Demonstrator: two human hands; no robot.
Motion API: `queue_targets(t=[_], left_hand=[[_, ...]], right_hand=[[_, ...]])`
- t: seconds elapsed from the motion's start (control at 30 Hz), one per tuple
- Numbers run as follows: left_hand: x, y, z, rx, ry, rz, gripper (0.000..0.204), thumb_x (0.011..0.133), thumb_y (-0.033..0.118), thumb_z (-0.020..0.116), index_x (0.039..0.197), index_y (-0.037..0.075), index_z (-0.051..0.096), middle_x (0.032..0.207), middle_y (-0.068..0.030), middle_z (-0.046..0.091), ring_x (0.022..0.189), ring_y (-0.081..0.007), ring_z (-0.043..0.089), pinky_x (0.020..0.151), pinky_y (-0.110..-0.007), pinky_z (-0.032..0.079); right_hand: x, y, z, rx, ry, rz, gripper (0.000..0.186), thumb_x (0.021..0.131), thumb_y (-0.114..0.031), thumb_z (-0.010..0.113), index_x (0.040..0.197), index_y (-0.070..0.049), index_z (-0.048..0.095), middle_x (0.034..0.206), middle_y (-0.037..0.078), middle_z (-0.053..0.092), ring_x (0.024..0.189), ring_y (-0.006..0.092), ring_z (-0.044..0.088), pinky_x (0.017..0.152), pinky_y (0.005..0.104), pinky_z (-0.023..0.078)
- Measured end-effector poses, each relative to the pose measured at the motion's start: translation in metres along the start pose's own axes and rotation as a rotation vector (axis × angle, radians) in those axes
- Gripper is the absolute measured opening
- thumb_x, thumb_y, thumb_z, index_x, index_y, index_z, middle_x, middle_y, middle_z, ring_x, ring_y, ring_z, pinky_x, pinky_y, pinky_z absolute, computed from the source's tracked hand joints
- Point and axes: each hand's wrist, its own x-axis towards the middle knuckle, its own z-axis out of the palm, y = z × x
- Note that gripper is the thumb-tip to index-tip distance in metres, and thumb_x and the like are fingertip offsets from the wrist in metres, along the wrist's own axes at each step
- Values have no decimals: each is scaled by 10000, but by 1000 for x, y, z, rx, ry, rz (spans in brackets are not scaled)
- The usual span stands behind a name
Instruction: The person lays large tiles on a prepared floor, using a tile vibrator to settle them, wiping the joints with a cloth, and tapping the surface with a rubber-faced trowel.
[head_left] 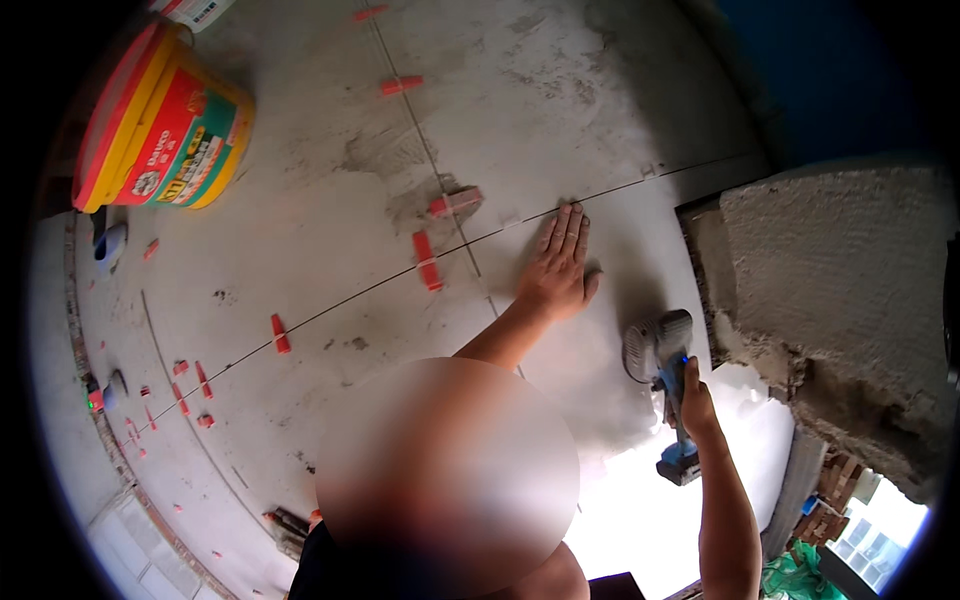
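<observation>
My left hand [560, 262] lies flat on a large pale grey floor tile [590, 300], its fingers together and stretched out, the fingertips at the dark joint. In my right hand [697, 405] is a blue and grey cordless tile vibrator [665, 350], gripped by its handle. Its round grey head is over the tile near the right edge, and a battery block sits at the handle's lower end. Whether the head touches the tile, I cannot tell. Red levelling wedges [427, 262] stand along the joints left of my left hand, one of them [455, 202] close to the joint crossing.
A yellow, red and green bucket [215, 130] stands at the upper left. Rough masonry [840, 260] with a broken edge borders the tiles on the right. More red wedges [203, 380] are at the left. Green netting [795, 575] shows at the lower right. A blurred disc covers the lower middle.
</observation>
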Motion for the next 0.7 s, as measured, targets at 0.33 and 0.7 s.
queue_targets(t=[0.33,0.7], left_hand=[[-103,6,-28,84,-179,46,920,911,536,524,1496,-99,204,1600,-238,146,1503,-355,85,1225,-442,69],[-186,58,-47,362,-500,-85,767,978,364,518,1503,-88,189,1603,-238,114,1506,-333,64,1226,-434,60]], right_hand=[[-56,82,1,-23,30,-44,843,945,-738,243,651,-15,559,467,91,480,392,193,492,418,335,420],[-107,203,-38,-56,70,-16,878,961,-719,228,724,49,579,520,88,502,439,187,530,466,323,445]])
